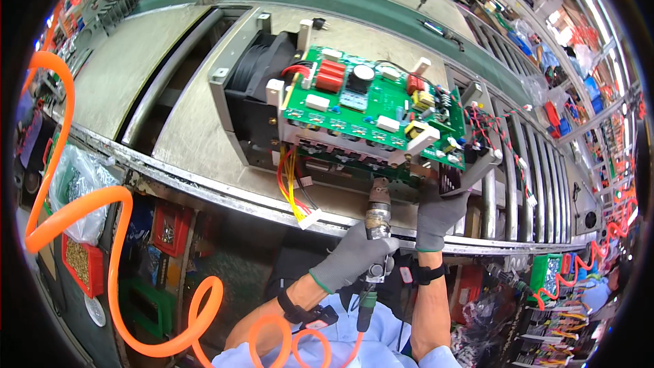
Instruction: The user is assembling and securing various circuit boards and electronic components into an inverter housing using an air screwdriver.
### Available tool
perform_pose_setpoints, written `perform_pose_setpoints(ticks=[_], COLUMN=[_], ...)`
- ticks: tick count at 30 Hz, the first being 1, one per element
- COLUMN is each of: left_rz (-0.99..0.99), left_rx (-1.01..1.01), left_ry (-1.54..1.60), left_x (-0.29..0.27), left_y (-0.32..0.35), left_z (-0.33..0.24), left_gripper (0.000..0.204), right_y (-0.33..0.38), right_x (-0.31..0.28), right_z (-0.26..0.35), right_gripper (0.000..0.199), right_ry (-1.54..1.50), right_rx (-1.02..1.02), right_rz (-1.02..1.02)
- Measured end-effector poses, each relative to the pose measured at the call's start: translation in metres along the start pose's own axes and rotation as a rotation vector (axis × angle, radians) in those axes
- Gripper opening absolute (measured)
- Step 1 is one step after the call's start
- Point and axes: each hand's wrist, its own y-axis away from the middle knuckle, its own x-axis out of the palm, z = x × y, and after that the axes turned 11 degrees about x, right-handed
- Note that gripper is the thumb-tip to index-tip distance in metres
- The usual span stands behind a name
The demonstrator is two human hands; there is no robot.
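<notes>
My left hand point(351, 255), in a grey glove, grips a pneumatic screwdriver point(377, 221) that points up at the lower front edge of a metal-framed unit point(235, 112). A green circuit board point(371, 105) with red, white and black parts is mounted on that unit, and a black fan sits behind it. My right hand point(438, 215), also gloved, presses against the unit's lower right corner under the board. A red and yellow wire bundle with a white plug point(300, 204) hangs from the unit's front.
The unit rests on a steel conveyor table point(197, 143) with a roller track point(528, 184) to the right. A coiled orange air hose point(82, 211) loops at left. Red bins of screws point(82, 262) sit below the table edge. Red-black twisted wires point(490, 126) trail right.
</notes>
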Motion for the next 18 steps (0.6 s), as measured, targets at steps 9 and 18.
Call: perform_pose_setpoints(ticks=[9, 18], left_rz=[0.006, -0.115], left_rx=[-0.031, 0.013], left_ry=[-0.094, -0.112], left_x=[0.008, 0.012], left_y=[-0.002, 0.01], left_z=[-0.002, -0.02], left_gripper=[0.021, 0.024], right_y=[-0.005, -0.036], right_x=[-0.004, -0.087], right_z=[0.017, -0.016], right_gripper=[0.039, 0.047], right_ry=[-0.022, 0.12], right_rx=[-0.141, -0.003], right_rz=[-0.039, 0.373])
